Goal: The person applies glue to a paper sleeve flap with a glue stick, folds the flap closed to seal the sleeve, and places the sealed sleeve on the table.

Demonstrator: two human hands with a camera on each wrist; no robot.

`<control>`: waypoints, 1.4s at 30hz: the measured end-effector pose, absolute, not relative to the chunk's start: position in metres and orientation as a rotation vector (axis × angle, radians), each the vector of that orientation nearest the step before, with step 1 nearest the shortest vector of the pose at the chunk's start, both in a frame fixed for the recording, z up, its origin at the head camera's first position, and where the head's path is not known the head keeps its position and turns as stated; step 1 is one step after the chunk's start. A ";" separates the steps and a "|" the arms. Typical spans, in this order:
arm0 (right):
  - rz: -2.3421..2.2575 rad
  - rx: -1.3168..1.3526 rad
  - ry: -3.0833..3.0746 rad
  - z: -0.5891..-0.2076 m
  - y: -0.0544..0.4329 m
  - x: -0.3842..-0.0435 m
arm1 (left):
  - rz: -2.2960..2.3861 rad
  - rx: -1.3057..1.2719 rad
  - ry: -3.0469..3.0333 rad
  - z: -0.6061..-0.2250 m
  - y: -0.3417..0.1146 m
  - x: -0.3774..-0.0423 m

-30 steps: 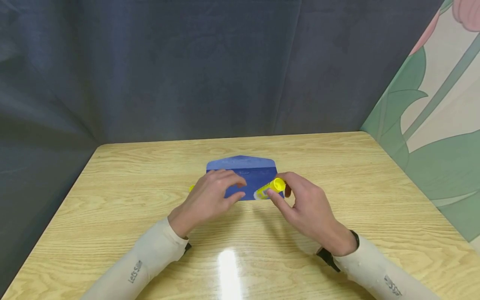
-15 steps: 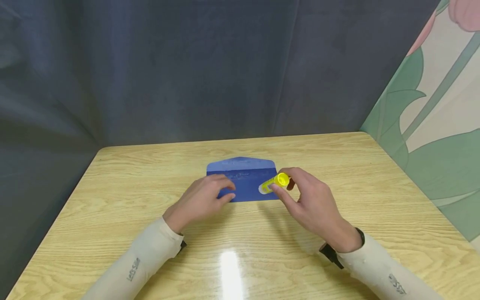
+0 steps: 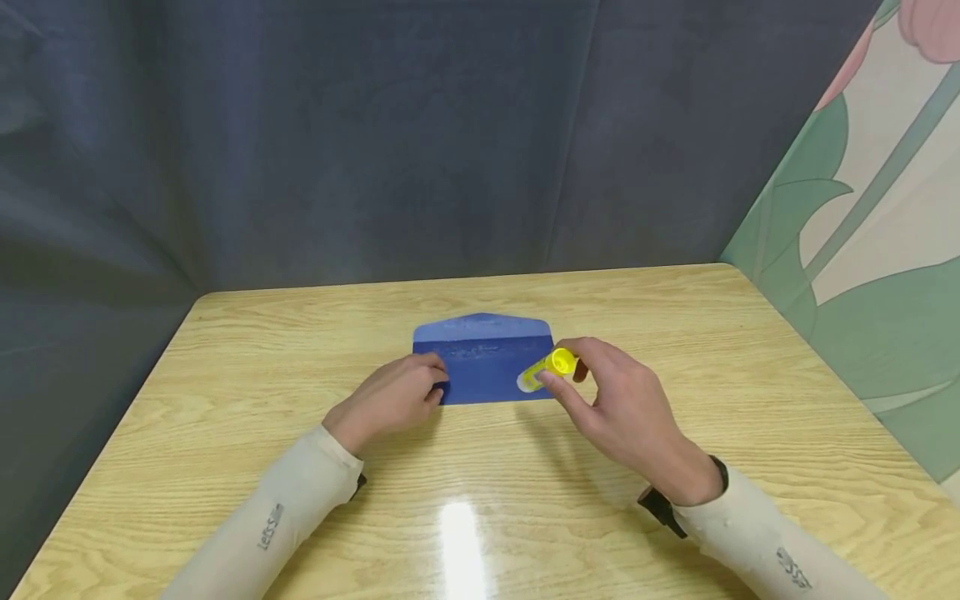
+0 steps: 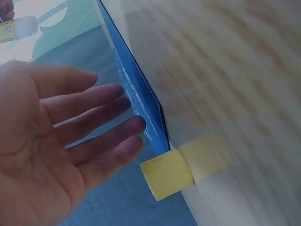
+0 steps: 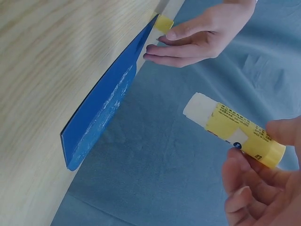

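Note:
A blue envelope (image 3: 483, 373) lies on the table with its flap (image 3: 487, 327) unfolded toward the back. Whitish streaks show near the fold, plainer in both wrist views. My right hand (image 3: 626, 408) pinches a yellow glue stick (image 5: 240, 134) between thumb and fingers above the envelope's right part, its white end pointing down and left. At the envelope's left edge is my left hand (image 3: 393, 396), holding nothing, its fingers loosely bent. A yellow cap (image 4: 167, 175) stands on the table by the envelope's end, close to those fingertips; in the head view the left hand hides it.
The wood-grained table (image 3: 262, 358) runs back to a dark curtain (image 3: 390, 150). A wall with a flower pattern (image 3: 870, 250) borders it on the right. Light glares off the table (image 3: 460, 542) in front, between the forearms.
My left hand has moved left across the envelope to its left edge, uncovering more of the blue paper. The right hand has shifted slightly right and up with the glue stick in its grip.

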State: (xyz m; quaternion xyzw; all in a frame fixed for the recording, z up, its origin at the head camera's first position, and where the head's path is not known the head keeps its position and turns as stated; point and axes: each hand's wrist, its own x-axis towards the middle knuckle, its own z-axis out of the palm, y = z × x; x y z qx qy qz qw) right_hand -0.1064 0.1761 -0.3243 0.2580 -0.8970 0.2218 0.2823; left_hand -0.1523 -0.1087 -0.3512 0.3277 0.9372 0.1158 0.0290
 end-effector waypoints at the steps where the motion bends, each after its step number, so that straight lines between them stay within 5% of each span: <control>1: 0.593 0.692 -2.402 -0.324 0.176 -0.106 | 0.340 1.015 2.892 -0.352 -0.109 -0.153; 42: 0.580 0.718 -2.413 -0.323 0.176 -0.105 | -0.025 0.922 2.641 -0.354 -0.102 -0.111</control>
